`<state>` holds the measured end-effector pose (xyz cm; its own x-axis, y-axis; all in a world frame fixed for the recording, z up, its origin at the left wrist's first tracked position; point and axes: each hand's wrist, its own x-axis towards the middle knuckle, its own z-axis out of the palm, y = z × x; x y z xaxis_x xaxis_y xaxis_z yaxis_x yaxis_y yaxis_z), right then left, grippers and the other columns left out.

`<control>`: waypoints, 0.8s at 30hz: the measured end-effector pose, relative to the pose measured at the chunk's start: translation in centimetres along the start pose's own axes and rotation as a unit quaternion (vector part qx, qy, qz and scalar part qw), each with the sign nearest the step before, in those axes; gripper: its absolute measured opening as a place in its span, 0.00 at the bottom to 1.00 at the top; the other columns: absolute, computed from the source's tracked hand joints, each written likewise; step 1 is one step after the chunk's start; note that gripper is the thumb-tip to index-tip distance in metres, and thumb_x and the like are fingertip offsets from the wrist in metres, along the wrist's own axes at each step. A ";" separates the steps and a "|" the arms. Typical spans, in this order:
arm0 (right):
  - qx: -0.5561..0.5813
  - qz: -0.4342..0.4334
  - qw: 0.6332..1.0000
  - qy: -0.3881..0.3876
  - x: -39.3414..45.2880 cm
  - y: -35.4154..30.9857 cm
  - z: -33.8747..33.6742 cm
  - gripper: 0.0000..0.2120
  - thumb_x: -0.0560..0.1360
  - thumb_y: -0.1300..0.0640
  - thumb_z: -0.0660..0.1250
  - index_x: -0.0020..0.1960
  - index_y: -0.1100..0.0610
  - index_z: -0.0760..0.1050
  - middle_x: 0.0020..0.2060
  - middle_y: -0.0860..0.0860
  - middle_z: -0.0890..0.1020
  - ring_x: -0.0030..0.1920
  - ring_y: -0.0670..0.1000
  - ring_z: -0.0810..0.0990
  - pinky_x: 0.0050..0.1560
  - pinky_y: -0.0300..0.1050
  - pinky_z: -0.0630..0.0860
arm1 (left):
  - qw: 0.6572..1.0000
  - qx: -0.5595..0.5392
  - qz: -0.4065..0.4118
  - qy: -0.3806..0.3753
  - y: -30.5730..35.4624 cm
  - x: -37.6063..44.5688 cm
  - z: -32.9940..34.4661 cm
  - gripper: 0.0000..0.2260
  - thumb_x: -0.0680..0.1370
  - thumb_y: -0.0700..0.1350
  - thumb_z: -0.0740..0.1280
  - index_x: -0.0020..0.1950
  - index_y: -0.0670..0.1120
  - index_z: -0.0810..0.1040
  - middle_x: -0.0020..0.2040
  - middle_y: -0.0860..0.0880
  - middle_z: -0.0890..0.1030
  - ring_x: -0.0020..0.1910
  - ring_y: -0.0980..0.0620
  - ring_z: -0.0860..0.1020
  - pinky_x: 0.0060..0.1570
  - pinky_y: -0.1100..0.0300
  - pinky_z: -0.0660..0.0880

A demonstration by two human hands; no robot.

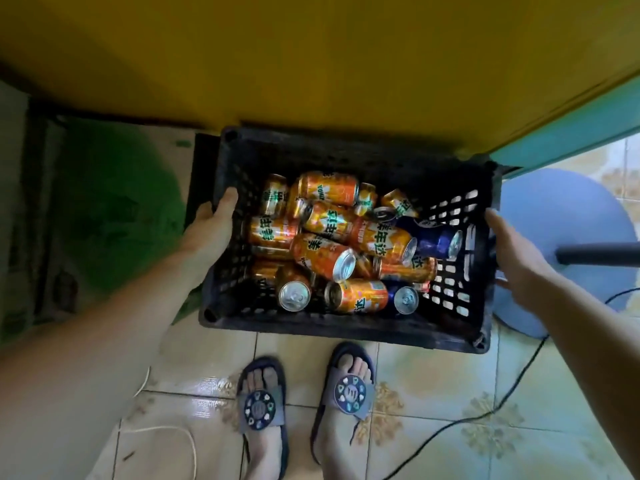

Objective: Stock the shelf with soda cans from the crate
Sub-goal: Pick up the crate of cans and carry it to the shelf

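A broad yellow panel [329, 57] fills the top of your view, and below it lies the pale patterned tile floor [433, 382]. On that floor, against the yellow panel, sits the black perforated plastic crate [332, 329], just ahead of your feet in dark slide sandals [304, 407]. To its right stands a round pale-blue fan base [568, 216] with a black cable [485, 415] trailing over the tiles. Inside the crate, orange soda cans [322, 254] lie jumbled on their sides, with two dark-blue soda cans [440, 242] among them near the right wall. Your left hand [211, 233] grips the crate's left rim, thumb on top; its fingers are hidden outside the wall. Your right hand [516, 263] rests at the right rim; whether its fingers curl round it you cannot tell.
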<state>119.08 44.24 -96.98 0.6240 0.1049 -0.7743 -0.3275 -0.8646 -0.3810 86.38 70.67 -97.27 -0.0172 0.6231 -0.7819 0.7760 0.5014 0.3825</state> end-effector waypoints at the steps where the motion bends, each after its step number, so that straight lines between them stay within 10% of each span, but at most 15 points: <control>1: 0.005 0.007 1.000 -0.005 0.7 0.4 0.4 0.48 0.56 0.17 0.59 0.65 0.47 0.75 0.65 0.51 0.77 0.67 0.59 0.75 0.69 0.63 0.67 | 1.000 -0.010 0.002 0.005 -0.1 0.6 0.3 0.37 0.77 0.73 0.52 0.81 0.54 0.57 0.77 0.47 0.66 0.58 0.47 0.74 0.71 0.46 0.64; 11: 0.166 -0.024 0.986 0.015 2.8 1.9 1.7 0.25 0.67 0.30 0.65 0.44 0.52 0.78 0.38 0.54 0.81 0.35 0.57 0.80 0.45 0.52 0.76 | 0.986 -0.165 -0.029 -0.015 -0.6 4.1 0.1 0.25 0.79 0.66 0.59 0.54 0.46 0.80 0.39 0.46 0.85 0.42 0.44 0.84 0.48 0.49 0.79; 24: 0.166 0.011 0.986 -0.034 -1.1 2.7 -0.6 0.26 0.64 0.29 0.64 0.38 0.53 0.76 0.35 0.56 0.77 0.31 0.56 0.74 0.34 0.48 0.72 | 0.982 -0.179 -0.022 -0.050 -1.7 -0.5 -1.2 0.23 0.82 0.63 0.57 0.47 0.44 0.77 0.35 0.46 0.79 0.31 0.49 0.75 0.34 0.54 0.72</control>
<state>117.93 41.45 -96.84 0.5687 0.1298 -0.8122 -0.5613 -0.6605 -0.4986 84.33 70.24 -96.91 0.0308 0.5436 -0.8388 0.5049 0.7158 0.4824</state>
